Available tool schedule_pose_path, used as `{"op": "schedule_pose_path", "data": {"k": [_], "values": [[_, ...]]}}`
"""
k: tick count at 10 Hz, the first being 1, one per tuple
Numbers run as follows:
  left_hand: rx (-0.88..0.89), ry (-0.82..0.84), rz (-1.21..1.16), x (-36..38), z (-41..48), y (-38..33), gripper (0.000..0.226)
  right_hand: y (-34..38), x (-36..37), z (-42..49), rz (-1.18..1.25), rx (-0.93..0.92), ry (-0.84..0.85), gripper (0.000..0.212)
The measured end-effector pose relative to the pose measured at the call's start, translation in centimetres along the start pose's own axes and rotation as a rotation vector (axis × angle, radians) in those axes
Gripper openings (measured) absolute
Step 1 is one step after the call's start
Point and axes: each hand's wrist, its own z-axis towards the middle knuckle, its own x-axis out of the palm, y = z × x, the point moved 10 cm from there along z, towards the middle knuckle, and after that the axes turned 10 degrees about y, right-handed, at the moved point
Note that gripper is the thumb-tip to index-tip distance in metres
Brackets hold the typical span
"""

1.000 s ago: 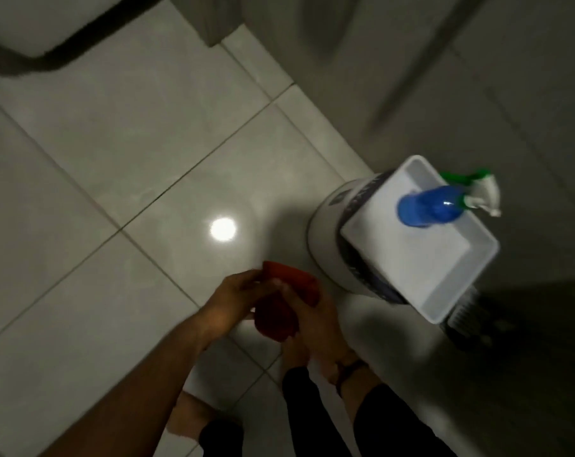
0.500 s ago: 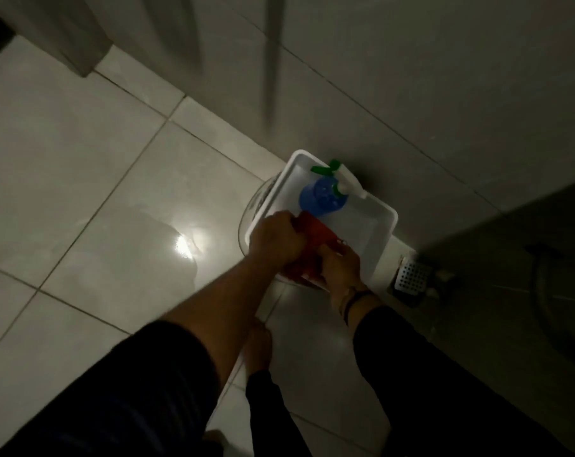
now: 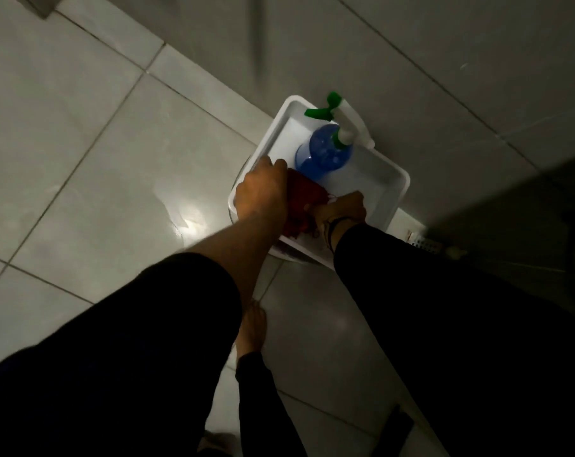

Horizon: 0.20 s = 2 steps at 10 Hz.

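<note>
A red cloth (image 3: pixel 304 201) lies bunched in the near part of a white rectangular tray (image 3: pixel 395 189). My left hand (image 3: pixel 261 191) grips the cloth from the left, fingers curled over it. My right hand (image 3: pixel 340 209) holds the cloth's right side, down inside the tray. A blue spray bottle (image 3: pixel 324 153) with a white and green trigger head stands upright in the tray's far corner, just beyond the cloth. The tray rests on a round white bucket (image 3: pixel 235 189), mostly hidden beneath it.
Pale floor tiles (image 3: pixel 98 159) with a bright light reflection spread to the left. A grey tiled wall (image 3: pixel 411 61) rises right behind the tray. A white floor drain grate (image 3: pixel 426 244) lies at the right. My bare foot (image 3: pixel 251 331) stands below the tray.
Both hands carried the red cloth from above the floor into the tray and lowered it there. The view swung toward the wall and closer to the tray.
</note>
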Motion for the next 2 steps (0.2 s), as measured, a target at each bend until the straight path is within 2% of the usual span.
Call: {"op": "schedule_pose_path", "data": {"k": [1, 2], "values": [[0.153, -0.071, 0.09, -3.6, -5.4, 0.0, 0.042, 1.8, -1.0, -4.9, 0.064, -0.084, -0.105, 0.085], [0.137, -0.101, 0.064, -5.7, -10.2, 2.5, 0.043, 2.5, -2.5, -9.7, 0.093, -0.124, -0.186, 0.06]]}}
